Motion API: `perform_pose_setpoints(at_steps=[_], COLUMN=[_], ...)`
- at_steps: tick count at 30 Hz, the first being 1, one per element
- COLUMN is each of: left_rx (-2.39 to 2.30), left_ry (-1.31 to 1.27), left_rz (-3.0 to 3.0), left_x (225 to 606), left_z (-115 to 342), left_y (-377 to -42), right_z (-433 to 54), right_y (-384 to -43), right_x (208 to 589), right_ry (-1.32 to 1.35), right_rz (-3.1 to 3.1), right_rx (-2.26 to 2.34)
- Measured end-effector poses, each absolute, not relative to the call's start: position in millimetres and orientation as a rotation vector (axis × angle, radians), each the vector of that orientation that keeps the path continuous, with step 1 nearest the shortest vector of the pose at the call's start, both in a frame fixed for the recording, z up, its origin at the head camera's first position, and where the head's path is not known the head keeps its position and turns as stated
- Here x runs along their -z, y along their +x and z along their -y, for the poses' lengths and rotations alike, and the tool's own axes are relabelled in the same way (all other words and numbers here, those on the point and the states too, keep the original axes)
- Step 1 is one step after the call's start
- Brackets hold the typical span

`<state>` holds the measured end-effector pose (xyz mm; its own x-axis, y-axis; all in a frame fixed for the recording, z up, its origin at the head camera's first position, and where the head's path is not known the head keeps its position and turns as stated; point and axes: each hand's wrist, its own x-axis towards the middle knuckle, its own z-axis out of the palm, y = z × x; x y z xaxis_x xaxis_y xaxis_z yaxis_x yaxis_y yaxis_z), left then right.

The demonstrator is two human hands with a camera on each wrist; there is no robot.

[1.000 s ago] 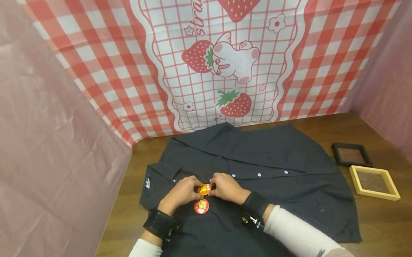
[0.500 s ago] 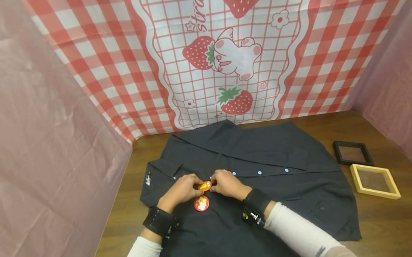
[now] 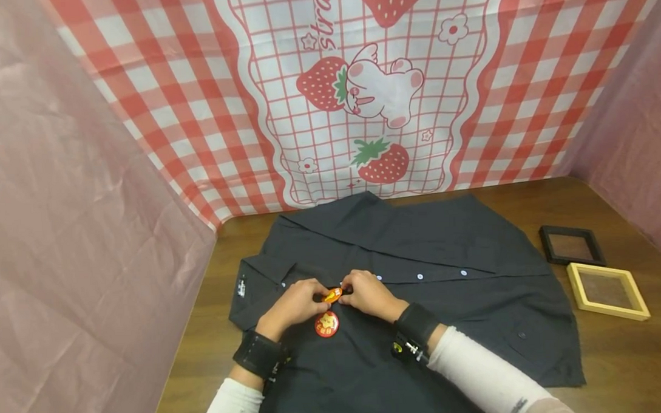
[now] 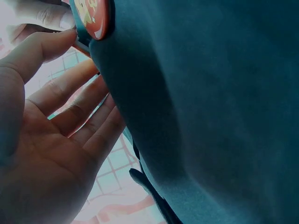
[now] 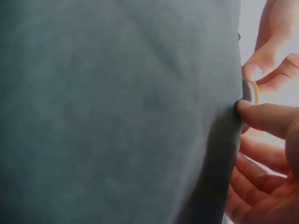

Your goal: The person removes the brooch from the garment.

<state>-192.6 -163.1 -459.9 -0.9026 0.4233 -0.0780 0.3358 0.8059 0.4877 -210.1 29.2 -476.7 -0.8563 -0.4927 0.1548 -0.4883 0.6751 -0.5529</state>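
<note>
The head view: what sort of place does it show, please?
Probably a small curtained-off table set up for handwork: a wooden tabletop, pink cloth on both sides, and a checked strawberry-print cloth hanging behind.

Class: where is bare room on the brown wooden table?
The table is bare left of the dark grey cloth shirt and below the yellow rectangular frame. Crowded: where left hand and right hand pinch the orange round badge.

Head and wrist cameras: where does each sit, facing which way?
Head: on the head, facing forward and down at the dark shirt; left hand, right hand and sleeves show.
Left wrist: worn there, facing the dark shirt; both hands show.
Right wrist: worn there, facing the dark shirt; both hands show.
Head and left wrist share the red badge.
</note>
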Motion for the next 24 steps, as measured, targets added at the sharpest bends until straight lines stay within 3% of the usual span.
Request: perform_pose_setpoints(at_steps=[24], left_rx=[-0.742], left_ry=[0.650], left_rz=[-2.813], left_x=[457.5], left_z=[162.9], left_y=[-192.7], right_z=[-34.0], right_y=[-209.5], right_x=[477.4], right_ry=[-0.897], right_rz=[-2.838], right_rx=[0.985])
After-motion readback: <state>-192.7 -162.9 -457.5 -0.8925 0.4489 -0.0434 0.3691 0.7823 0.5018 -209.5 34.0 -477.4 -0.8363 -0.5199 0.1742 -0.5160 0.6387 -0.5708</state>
